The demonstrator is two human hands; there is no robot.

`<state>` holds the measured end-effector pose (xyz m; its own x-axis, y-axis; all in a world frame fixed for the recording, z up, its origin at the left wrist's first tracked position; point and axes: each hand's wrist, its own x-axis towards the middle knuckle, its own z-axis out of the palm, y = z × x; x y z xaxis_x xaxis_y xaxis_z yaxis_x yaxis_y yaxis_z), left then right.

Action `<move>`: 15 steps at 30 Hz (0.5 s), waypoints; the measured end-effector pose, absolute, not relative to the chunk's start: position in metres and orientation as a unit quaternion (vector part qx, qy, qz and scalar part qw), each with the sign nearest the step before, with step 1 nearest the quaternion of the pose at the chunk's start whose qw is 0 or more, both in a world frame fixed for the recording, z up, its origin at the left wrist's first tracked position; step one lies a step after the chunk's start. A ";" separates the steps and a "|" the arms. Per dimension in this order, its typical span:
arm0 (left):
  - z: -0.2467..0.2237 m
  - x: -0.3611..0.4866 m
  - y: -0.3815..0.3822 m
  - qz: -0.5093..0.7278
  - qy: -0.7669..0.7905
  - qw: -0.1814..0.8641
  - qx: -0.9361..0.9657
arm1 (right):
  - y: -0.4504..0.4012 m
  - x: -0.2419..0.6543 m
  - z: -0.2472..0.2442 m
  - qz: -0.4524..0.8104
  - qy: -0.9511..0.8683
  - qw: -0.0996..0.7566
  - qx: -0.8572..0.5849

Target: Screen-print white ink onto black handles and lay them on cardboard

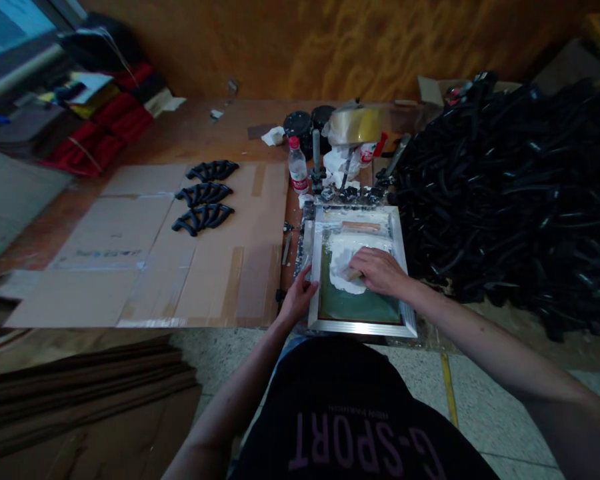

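A silver metal frame (363, 328) with a green mesh (360, 307) lies flat in front of me. White paste (347, 243) covers much of the mesh's middle and upper part. Over the paste is my right hand (377, 270), its fingers closed round a small pale scraper (349, 272), which touches the paste. My left hand (300, 298) is beside the frame's left edge, thumb and fingers apart, holding nothing that I can see. A brown strip (361, 227) lies across the upper part of the frame.
Black curved parts lie in three rows (203, 219) on flat cardboard (155, 287) at left. A large heap of black parts (510, 200) is at right. Behind the frame stand a bottle (298, 167), dark jars (298, 127) and a tape roll (357, 127).
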<state>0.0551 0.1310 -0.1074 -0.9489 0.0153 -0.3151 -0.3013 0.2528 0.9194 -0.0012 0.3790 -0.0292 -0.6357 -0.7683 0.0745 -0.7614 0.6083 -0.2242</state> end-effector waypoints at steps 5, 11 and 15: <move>-0.106 0.055 0.132 0.623 0.766 0.137 -0.081 | 0.379 0.017 -0.045 -0.132 0.888 -0.040 -0.438; -0.072 0.057 0.129 0.652 0.737 0.156 -0.083 | 0.367 -0.040 -0.012 -0.147 0.940 -0.047 -0.306; -0.011 0.050 0.129 0.676 0.726 0.104 -0.071 | 0.405 -0.096 0.021 -0.199 0.959 -0.107 -0.172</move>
